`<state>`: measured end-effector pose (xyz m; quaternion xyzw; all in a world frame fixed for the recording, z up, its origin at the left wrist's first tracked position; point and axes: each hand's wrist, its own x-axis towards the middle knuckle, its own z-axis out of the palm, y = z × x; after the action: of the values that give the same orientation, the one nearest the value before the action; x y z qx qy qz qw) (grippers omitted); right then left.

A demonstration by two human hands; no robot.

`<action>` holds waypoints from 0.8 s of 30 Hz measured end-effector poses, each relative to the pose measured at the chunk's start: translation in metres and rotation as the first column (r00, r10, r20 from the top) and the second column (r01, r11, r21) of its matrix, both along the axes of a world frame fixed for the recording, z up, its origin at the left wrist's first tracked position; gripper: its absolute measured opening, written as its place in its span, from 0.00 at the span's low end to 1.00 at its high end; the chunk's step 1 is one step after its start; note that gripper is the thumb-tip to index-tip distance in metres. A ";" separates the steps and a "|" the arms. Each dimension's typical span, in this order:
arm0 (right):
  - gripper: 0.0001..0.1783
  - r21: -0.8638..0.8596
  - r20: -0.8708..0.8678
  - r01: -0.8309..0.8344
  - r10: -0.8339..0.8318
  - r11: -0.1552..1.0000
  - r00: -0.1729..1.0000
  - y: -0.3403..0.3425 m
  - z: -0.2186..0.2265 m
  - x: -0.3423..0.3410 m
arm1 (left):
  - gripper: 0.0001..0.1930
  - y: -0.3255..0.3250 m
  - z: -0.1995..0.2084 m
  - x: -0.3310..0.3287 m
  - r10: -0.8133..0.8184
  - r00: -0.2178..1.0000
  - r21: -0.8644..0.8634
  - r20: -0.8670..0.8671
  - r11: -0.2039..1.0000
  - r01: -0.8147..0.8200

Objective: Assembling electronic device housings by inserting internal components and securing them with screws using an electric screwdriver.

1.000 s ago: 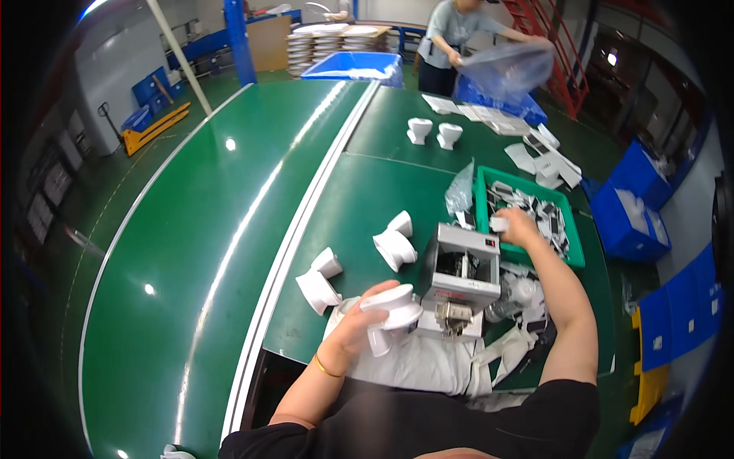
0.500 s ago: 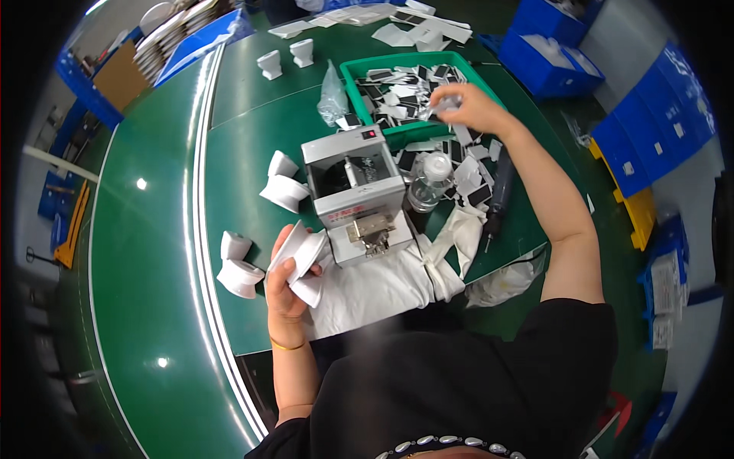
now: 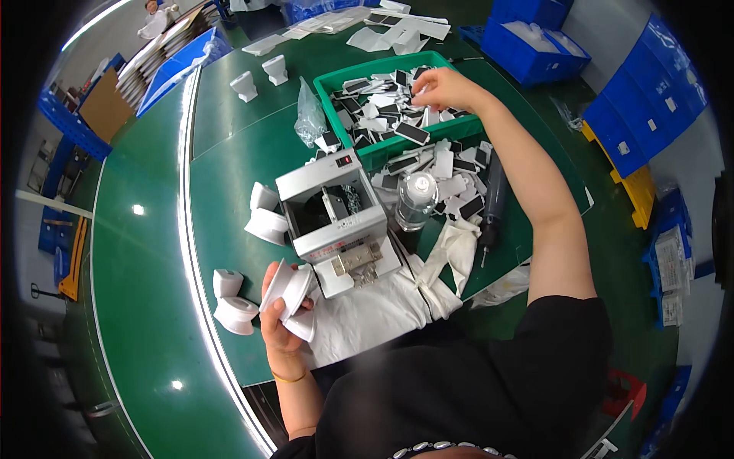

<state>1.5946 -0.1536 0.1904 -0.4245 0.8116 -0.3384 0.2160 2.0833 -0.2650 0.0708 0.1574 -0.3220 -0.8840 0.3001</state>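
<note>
Some red lettering (image 3: 327, 251) on the machine (image 3: 340, 234) near left fingers (image 3: 269, 280)

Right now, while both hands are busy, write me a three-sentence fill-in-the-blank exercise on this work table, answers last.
1. The glossy white flared piece is gripped by the bare left hand, whose wrist wears a bracelet coloured ____.
2. The bare right hand is over a rectangular plastic tray coloured ____.
3. In this view, the clear bottle is to the ____ of the grey box-shaped machine.

Missing words: gold; green; right.
</note>
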 end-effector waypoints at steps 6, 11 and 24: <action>0.75 0.211 -0.249 0.102 -0.047 0.972 0.967 -0.083 -0.074 -0.070 | 0.41 0.002 0.002 0.006 0.030 0.999 -0.013 0.046 0.999 -0.029; 0.71 0.427 -0.332 0.139 0.011 0.893 0.943 -0.123 -0.078 -0.031 | 0.41 0.003 0.005 0.000 0.037 0.998 0.027 0.046 0.999 -0.038; 0.63 0.437 -0.414 0.087 0.115 0.895 0.903 -0.150 -0.072 -0.003 | 0.41 0.004 0.007 0.000 0.018 1.000 0.058 0.026 0.998 -0.020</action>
<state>1.5920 -0.3037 0.1182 -0.4335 0.8914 -0.0400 0.1259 2.0837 -0.2610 0.0777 0.1801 -0.2985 -0.8880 0.2997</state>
